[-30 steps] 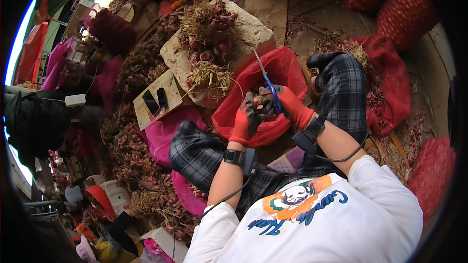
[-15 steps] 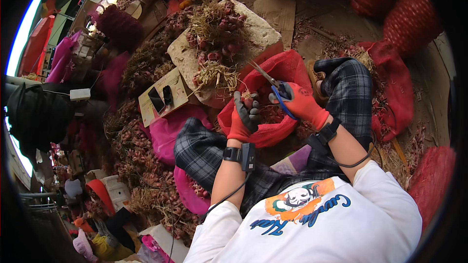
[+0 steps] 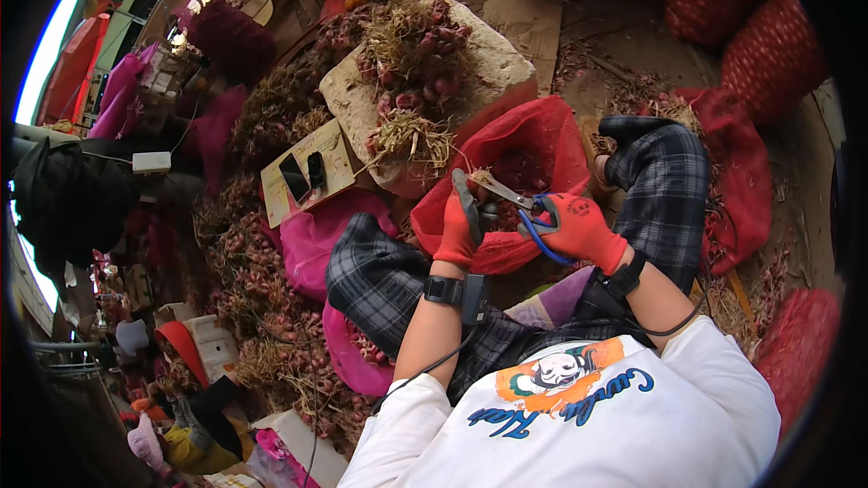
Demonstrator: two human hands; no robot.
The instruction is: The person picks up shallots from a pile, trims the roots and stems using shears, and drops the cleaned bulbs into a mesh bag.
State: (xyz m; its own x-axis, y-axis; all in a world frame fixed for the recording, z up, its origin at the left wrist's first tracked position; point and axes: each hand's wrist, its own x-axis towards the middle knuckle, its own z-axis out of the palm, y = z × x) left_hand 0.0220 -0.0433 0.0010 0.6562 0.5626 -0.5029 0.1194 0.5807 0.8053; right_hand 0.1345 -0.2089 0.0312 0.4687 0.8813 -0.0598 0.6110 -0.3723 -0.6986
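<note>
Both my hands wear red gloves. My right hand [image 3: 579,230] grips blue-handled scissors [image 3: 520,203] whose blades point left, toward my left hand [image 3: 459,228]. My left hand pinches a small shallot bulb with dry stalks next to the blade tips; the bulb itself is mostly hidden by the glove. Both hands hover over an open red mesh sack [image 3: 533,149] that rests between my knees in checked trousers. Just beyond the sack a pale slab [image 3: 493,59] carries a heap of shallots with dry roots and stalks [image 3: 411,81].
Pink and red mesh bags [image 3: 312,239] lie by my left knee. Piles of loose shallots [image 3: 262,280] cover the ground at left. A cardboard piece [image 3: 303,172] holds two dark objects. Filled red net sacks [image 3: 750,36] stand at the right and far right.
The scissors, held upright a second ago, have tipped down to point left at my left hand. Both hands sit a little lower over the sack. The view has shifted slightly.
</note>
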